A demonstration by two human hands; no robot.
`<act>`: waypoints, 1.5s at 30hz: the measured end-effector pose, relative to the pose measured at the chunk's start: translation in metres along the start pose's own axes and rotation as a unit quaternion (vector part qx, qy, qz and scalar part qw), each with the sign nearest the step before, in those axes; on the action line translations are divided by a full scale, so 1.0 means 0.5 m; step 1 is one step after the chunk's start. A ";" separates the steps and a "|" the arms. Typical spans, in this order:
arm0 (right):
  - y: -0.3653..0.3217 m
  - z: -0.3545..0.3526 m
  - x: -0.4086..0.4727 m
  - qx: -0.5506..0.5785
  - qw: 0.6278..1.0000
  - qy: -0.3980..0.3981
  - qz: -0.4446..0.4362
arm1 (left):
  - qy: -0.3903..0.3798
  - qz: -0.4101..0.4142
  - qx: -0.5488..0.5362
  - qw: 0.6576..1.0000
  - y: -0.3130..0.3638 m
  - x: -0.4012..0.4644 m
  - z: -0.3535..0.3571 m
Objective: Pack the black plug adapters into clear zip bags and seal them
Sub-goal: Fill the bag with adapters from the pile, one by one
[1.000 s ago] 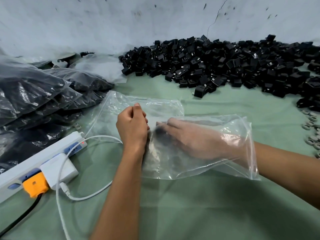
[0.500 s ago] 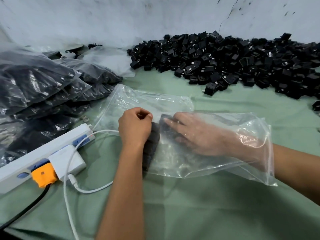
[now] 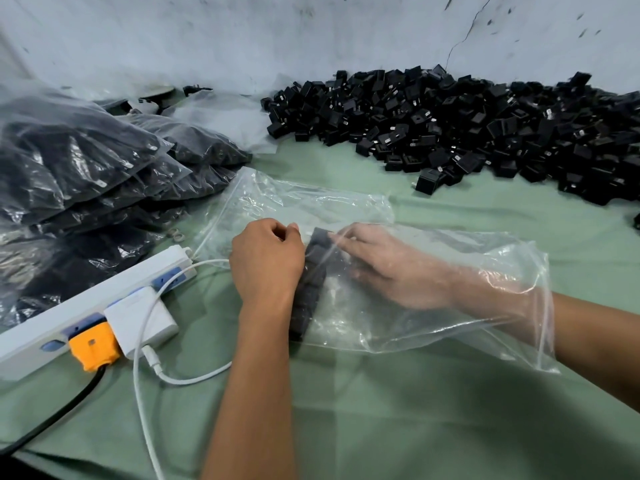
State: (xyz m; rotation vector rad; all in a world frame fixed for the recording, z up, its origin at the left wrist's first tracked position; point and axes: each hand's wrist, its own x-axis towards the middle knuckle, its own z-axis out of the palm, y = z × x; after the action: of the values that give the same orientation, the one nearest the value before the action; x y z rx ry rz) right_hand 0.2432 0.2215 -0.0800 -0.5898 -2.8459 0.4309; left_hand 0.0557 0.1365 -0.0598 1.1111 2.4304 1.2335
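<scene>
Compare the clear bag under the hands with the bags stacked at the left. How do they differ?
1. The clear bag is nearly empty, with one row of adapters at its closed end; the stacked bags bulge with black contents.
2. The clear bag lies open with the right hand inside; no hand touches the stacked bags.
3. The clear bag lies flat and alone; the stacked bags overlap in a pile.

Both are transparent plastic on the green cloth.

Glossy, crinkled clear plastic zip bag (image 3: 433, 327) – matt black plastic adapters (image 3: 450, 126) – soft green cloth table cover (image 3: 415, 410)
</scene>
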 end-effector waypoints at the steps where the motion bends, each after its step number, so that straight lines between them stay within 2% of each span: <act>1: -0.003 -0.001 0.002 -0.003 1.000 -0.008 -0.002 | 0.002 -0.002 -0.004 1.000 0.000 0.000 0.000; 5: -0.007 -0.002 -0.004 0.023 1.000 -0.002 0.021 | 0.019 -0.011 -0.024 0.999 0.001 0.002 -0.002; 7: -0.007 -0.004 -0.011 0.024 0.999 0.017 0.037 | 0.037 -0.033 -0.070 0.996 0.003 0.005 -0.004; 12: -0.023 -0.012 -0.006 -0.001 1.000 -0.005 0.017 | 0.067 -0.100 -0.217 0.969 0.002 0.017 -0.008; 15: -0.023 -0.010 0.000 -0.026 0.999 -0.014 0.012 | 0.066 -0.113 -0.266 0.955 0.003 0.018 -0.006; 18: -0.018 -0.010 -0.002 0.002 1.000 -0.002 0.013 | 0.071 -0.114 -0.303 0.943 0.003 0.018 -0.006; 23: -0.015 -0.005 -0.012 0.033 0.999 -0.023 0.004 | 0.065 -0.123 -0.324 0.936 0.002 0.020 -0.005; 27: -0.014 0.006 -0.002 -0.022 0.999 -0.048 0.006 | 0.054 -0.122 -0.325 0.936 -0.001 0.020 -0.004; 32: -0.025 -0.004 -0.010 0.030 0.999 -0.021 -0.019 | 0.057 -0.120 -0.338 0.932 0.000 0.021 -0.004; 36: -0.025 0.006 -0.011 -0.009 0.998 0.005 -0.061 | 0.051 -0.122 -0.342 0.930 0.001 0.021 -0.002; 45: -0.055 -0.009 -0.001 0.036 0.998 -0.048 -0.029 | 0.047 -0.144 -0.374 0.915 0.004 0.020 -0.006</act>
State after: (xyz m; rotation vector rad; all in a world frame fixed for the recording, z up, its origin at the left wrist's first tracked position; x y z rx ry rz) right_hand 0.2350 0.1982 -0.0672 -0.4852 -2.9148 0.5644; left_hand 0.0484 0.1421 -0.0551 0.4600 1.7800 1.8821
